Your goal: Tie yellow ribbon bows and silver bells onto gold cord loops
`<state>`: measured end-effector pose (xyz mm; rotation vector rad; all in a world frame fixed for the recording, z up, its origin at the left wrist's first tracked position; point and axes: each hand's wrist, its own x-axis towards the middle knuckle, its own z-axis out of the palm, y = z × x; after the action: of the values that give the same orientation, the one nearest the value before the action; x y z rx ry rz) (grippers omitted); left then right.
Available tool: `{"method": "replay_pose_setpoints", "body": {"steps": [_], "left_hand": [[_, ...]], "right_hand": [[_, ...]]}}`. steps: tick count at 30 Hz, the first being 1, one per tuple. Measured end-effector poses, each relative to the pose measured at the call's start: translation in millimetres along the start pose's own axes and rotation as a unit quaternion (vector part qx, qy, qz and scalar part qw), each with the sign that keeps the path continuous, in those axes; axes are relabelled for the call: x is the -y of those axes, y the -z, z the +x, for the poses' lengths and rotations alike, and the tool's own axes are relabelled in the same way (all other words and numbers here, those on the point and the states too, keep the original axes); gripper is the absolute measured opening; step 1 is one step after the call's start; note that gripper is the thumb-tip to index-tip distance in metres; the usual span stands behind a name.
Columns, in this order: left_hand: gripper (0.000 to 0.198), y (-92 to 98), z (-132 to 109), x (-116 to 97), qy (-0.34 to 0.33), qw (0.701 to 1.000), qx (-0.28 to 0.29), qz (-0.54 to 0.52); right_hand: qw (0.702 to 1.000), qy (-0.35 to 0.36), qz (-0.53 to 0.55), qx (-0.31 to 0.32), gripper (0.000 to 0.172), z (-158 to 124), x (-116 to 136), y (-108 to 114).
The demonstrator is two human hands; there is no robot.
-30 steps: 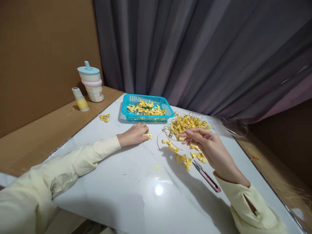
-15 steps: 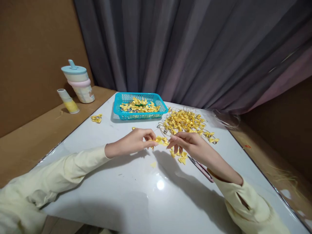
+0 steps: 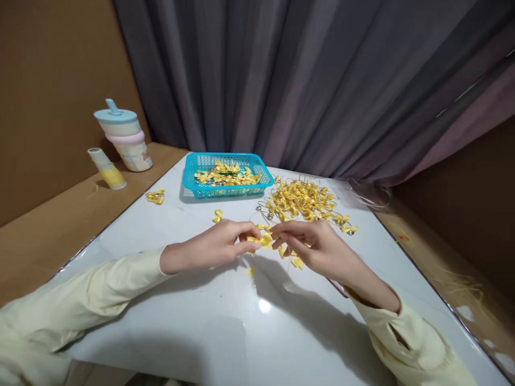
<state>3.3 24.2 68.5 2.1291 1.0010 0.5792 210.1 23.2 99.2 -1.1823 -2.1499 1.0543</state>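
My left hand (image 3: 219,246) and my right hand (image 3: 316,246) meet above the white table (image 3: 225,321), both pinching one small yellow ribbon bow (image 3: 263,240) between their fingertips. Just beyond my right hand lies a heap of yellow bows on thin wire loops (image 3: 303,199). A few loose bows (image 3: 295,261) lie under my right hand. A single bow (image 3: 218,215) rests on the table ahead of my left hand. A small yellow scrap (image 3: 250,271) lies below the hands.
A blue plastic basket (image 3: 201,188) with more yellow bows and silver beads stands at the back. Another bow (image 3: 155,197) lies at the table's left edge. A lidded cup (image 3: 123,134) and a small tube (image 3: 105,169) stand on the brown ledge. A grey curtain hangs behind.
My left hand left the table near the basket and came right; my right hand came left from the heap. Both now pinch one bow. The scissors are now hidden under my right forearm.
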Motion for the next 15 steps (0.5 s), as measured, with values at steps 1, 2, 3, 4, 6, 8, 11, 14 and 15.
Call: {"method": "replay_pose_setpoints", "body": {"steps": [1,2,3,4,6,8,11,14,15], "left_hand": [[0.017,-1.0,-1.5,-0.9,-0.032,0.999,-0.014,0.037],[0.018,-2.1,-3.0,-1.3,-0.066,0.995,-0.025,0.073],[0.019,-3.3,-4.5,-1.2,-0.097,0.989,-0.032,0.105],[0.019,-4.4,-5.8,-1.0,-0.123,0.983,-0.035,0.134],[0.02,-5.8,-7.8,-0.4,-0.173,0.965,-0.044,0.191],[0.019,-5.5,-8.4,-0.2,-0.22,0.939,-0.066,0.258],[0.018,-1.4,-7.0,-0.9,-0.294,0.876,-0.129,0.359],[0.018,4.8,-7.4,-2.4,-0.368,0.811,-0.204,0.406],[0.019,6.6,-9.3,-2.7,-0.386,0.796,-0.225,0.409]], "right_hand": [[1.0,0.003,-0.015,0.0,0.021,-0.4,2.4,-0.1],[0.999,0.007,-0.031,-0.001,0.021,-0.6,4.1,-0.3],[0.999,0.01,-0.044,0.001,0.021,-0.7,5.1,-0.4],[0.998,0.015,-0.053,0.002,0.021,-0.7,5.3,-0.7],[0.997,0.04,-0.069,0.001,0.021,-0.8,3.9,-1.9],[0.993,0.079,-0.09,-0.013,0.019,-1.8,1.6,-3.7],[0.974,0.156,-0.144,-0.077,0.017,-6.6,0.2,-7.0],[0.928,0.259,-0.209,-0.166,0.025,-15.3,2.6,-9.9],[0.908,0.293,-0.229,-0.192,0.031,-18.6,3.9,-10.6]]}}
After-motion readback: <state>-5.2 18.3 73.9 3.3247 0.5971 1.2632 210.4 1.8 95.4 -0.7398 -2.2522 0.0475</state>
